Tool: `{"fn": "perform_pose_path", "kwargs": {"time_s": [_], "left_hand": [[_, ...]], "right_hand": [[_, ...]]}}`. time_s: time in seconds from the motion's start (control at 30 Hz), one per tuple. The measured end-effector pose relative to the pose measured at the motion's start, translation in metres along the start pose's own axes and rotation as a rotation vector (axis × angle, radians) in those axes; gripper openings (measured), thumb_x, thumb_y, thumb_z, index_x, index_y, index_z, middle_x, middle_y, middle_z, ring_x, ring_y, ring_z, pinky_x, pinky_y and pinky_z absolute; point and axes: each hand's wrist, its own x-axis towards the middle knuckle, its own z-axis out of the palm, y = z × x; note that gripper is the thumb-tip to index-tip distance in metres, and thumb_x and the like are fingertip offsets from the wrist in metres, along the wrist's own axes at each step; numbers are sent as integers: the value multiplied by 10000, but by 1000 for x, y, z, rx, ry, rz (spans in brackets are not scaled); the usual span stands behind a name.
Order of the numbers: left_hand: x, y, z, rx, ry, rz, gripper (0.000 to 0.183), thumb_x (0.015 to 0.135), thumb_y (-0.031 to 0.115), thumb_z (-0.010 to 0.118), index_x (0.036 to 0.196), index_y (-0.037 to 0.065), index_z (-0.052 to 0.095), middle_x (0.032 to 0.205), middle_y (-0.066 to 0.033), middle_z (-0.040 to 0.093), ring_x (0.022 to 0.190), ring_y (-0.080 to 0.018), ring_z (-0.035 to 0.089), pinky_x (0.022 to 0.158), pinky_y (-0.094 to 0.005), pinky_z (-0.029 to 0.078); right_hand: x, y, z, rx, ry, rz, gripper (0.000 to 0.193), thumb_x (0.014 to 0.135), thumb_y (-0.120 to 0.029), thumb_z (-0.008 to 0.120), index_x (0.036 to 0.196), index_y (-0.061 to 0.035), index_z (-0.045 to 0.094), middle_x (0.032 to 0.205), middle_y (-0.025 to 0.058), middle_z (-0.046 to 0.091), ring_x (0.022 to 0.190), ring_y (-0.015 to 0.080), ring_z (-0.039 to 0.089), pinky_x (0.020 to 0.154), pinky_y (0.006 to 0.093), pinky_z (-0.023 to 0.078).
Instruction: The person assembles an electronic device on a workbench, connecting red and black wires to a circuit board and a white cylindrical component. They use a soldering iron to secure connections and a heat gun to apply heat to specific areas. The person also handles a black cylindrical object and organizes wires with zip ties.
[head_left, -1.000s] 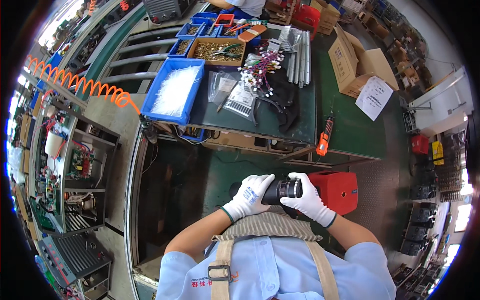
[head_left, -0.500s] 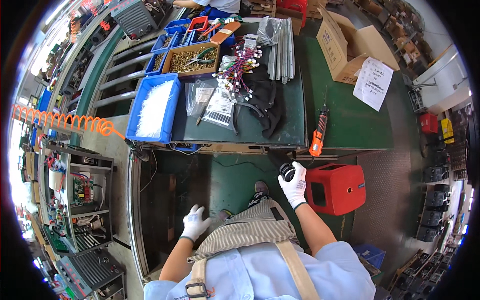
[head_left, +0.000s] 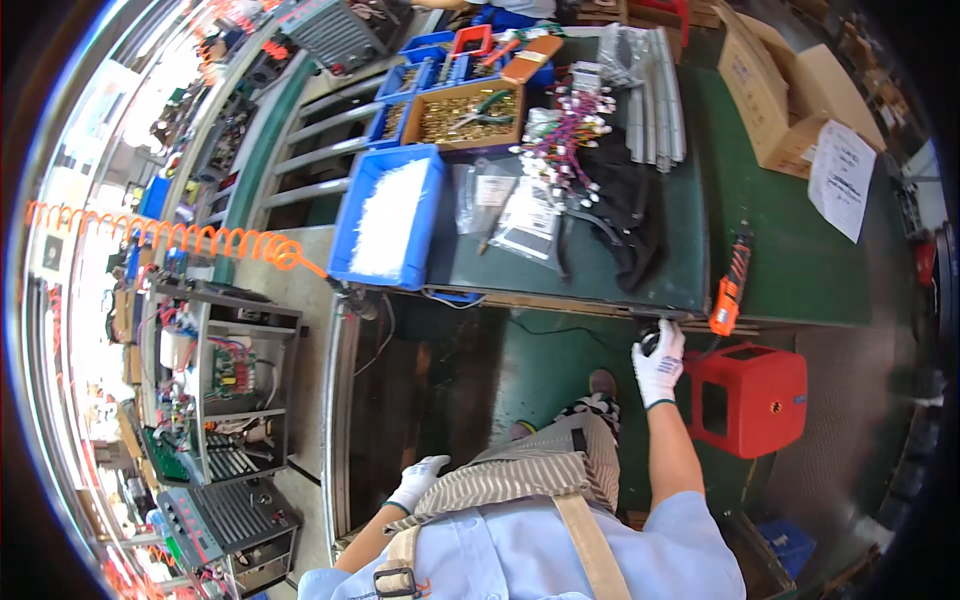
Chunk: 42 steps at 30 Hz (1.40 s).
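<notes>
My right hand (head_left: 660, 370), in a white glove, is closed on a black round object (head_left: 650, 343) by the front edge of the workbench. Most of that object is hidden by the hand and the bench, so I cannot make out its kind. An orange and black electric screwdriver (head_left: 733, 285) lies just above this hand at the bench edge. Close by on the right stands a red plastic stool (head_left: 760, 400). My left hand (head_left: 415, 487), gloved in white too, hangs beside the striped apron (head_left: 530, 485) with its fingers stretched out and nothing in them.
On the bench (head_left: 480, 268) are a blue bin (head_left: 425, 220) of white strips, a box of brass-coloured fasteners (head_left: 465, 117), bundled wires (head_left: 565, 150), a black cloth (head_left: 630, 220) and metal rails (head_left: 655, 110). An open carton (head_left: 765, 100) stands right. An orange coiled hose (head_left: 170, 228) crosses left.
The view has turned, so the bench appears farther right. My right hand has moved forward to the bench edge with the black object. My left hand has drawn back toward the apron.
</notes>
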Motion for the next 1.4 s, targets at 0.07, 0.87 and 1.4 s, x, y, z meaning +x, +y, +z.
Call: {"fn": "perform_pose_path", "kwargs": {"time_s": [0.07,0.87,1.4], "left_hand": [[3,4,-6,30,-20,-2,617,878,515,621,1370,149,552,1364,-119,582,1258,-308,548,1004,-446,447],[-41,-39,-33,-220,176,-210,630,885,458,625,1348,35,564,1334,-182,599,1226,-314,587,1038,-387,458],[-9,-157,-36,-476,334,-353,549,864,429,599,1259,50,630,1262,-180,640,1206,-334,583,1033,-412,446]], "right_hand": [[3,-1,-3,38,4,27,776,656,-127,824,1338,-126,455,1355,199,482,1231,388,506,1034,461,450],[71,40,82,-613,-499,151,608,925,-416,522,1430,-85,454,1522,144,412,1256,367,535,1067,433,430],[69,-501,102,318,-615,-906,248,898,-196,650,1059,-22,723,943,143,730,823,266,704,742,353,541]]}}
